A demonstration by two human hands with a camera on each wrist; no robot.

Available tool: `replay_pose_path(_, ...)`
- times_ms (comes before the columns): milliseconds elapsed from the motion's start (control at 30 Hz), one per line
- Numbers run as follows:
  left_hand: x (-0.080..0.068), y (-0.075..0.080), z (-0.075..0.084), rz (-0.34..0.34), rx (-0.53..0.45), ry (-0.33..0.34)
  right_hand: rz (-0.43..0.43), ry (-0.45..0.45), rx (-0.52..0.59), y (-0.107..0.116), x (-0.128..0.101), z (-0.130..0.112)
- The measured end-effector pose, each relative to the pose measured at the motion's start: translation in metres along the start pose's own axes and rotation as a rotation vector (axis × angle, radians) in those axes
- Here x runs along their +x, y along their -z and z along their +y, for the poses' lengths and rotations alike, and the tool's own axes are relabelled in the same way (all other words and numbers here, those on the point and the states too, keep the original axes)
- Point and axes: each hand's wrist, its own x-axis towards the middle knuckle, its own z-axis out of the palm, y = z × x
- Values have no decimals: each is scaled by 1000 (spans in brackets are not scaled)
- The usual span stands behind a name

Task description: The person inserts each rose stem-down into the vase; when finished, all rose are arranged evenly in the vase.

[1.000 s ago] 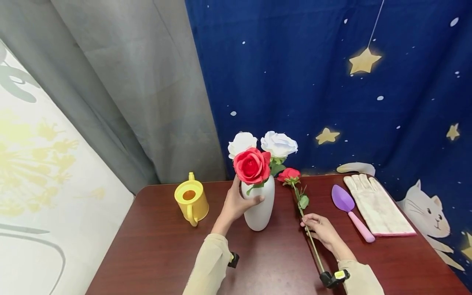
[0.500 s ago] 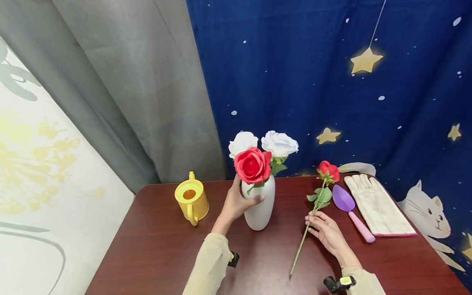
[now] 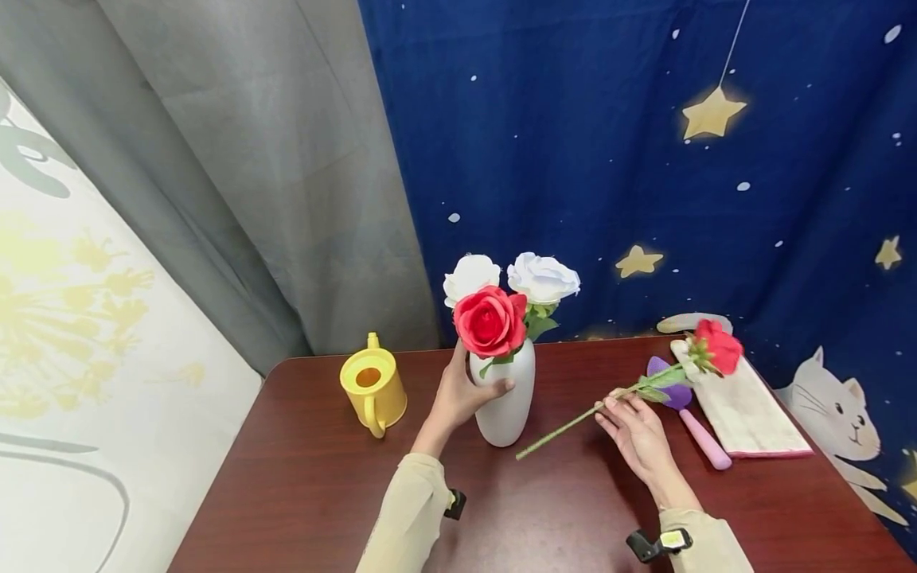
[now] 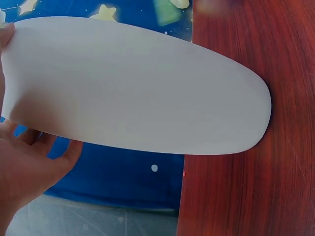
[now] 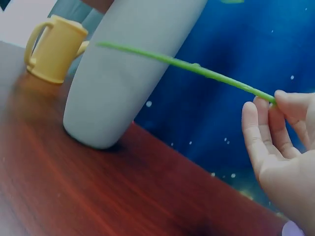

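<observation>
A white vase stands upright on the table, holding a red rose and two white roses. My left hand grips the vase around its upper left side, thumb across the front; the left wrist view shows the vase wall up close. To the right, my right hand pinches the green stem of another red rose between thumb and fingertips. That rose is tilted, its bloom up to the right over the glove and its stem end near the vase's base.
A yellow watering can stands left of the vase. On the right lie a purple trowel with a pink handle and a cream glove, both partly behind the held rose. Curtains hang behind the table's back edge.
The rose in my right hand has swung clockwise: its bloom went from beside the vase to over the glove, and its stem end rose toward the vase. My left hand stays on the vase.
</observation>
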Motion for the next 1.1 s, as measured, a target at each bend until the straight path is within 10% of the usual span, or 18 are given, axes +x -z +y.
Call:
replay_pose_path(333, 0, 1, 0, 2, -7, 8, -220, 50, 61, -14, 0, -21)
replay_pose_path(1100, 0, -2, 0, 1, -14, 6, -124, 100, 447, -19, -4, -36)
